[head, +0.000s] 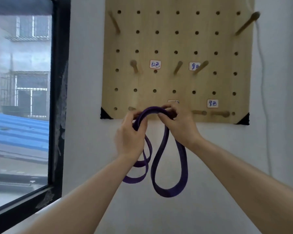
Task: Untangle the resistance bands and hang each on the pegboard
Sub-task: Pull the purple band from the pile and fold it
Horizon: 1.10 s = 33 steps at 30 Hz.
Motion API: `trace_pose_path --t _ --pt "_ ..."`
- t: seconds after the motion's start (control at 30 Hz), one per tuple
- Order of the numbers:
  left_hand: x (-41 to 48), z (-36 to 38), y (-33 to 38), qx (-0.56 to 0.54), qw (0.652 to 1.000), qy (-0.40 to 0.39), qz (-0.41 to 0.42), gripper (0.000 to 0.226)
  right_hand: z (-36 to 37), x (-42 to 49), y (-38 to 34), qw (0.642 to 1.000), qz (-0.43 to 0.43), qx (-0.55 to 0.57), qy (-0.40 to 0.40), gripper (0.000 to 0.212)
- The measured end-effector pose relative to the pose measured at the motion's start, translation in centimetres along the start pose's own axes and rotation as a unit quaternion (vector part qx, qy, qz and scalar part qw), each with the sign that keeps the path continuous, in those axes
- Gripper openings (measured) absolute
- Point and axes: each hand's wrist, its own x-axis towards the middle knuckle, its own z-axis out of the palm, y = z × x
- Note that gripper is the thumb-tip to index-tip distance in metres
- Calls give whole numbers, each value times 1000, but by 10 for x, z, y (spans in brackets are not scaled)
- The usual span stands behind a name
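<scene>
- Your left hand (130,135) is closed around the purple resistance band (169,166), fingers curled over its doubled strap just below the lower edge of the pegboard (176,41).
- Your right hand (178,124) pinches the same band at the top of its arch, thumb underneath and fingertips over the strap, in front of the pegboard's bottom row.
- Between your two hands the band forms a short arch that overlaps the pegboard's lower edge.
- Below the pegboard, the band hangs against the white wall (85,65) in two loops: a larger one under your right hand, a smaller one under your left wrist.
- On the pegboard, wooden pegs (220,114) stand bare in the bottom row, just right of your right hand, under a handwritten label (212,103).
- Two further labels sit mid-board; a fourth is partly hidden behind your right hand.
- A dark-framed window (57,92) lies well left of the pegboard.
</scene>
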Motion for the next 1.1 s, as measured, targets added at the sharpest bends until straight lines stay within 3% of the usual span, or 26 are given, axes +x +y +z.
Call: trace_pose_path --t 0.27,0.5,0.73,0.87,1.1 --pt "21 51 -19 82 993 80 -11 18 1 55 29 988 -96 -118 -4 15" --pt "19 52 -43 166 980 72 83 27 12 48 59 963 -148 -226 14 31" --pt "2 40 -59 196 960 51 194 54 28 1 85 963 -148 -222 46 76" --pt "6 42 -61 201 957 35 204 58 36 -7 89 971 -142 -189 47 77" --pt "31 49 -69 166 975 -51 139 64 25 28 101 989 -67 -132 -3 77"
